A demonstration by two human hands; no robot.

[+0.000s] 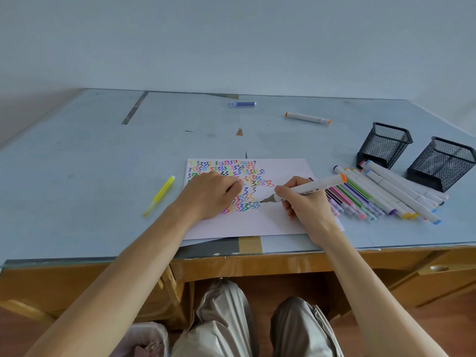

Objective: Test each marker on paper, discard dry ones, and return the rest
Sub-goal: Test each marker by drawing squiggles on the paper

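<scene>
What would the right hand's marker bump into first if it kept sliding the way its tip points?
Probably the colourful squiggles on the paper, then the left hand. The marker in the right hand points left toward them.

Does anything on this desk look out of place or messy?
Yes. Three markers lie apart from the pile: a yellow one left of the paper, and an orange-capped one and a blue one far back. Both mesh holders look empty, and the desk covering is torn and taped.

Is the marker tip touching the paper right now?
Touching. The head view shows the marker tip meeting the paper, no gap visible, beside the last squiggle.
</scene>
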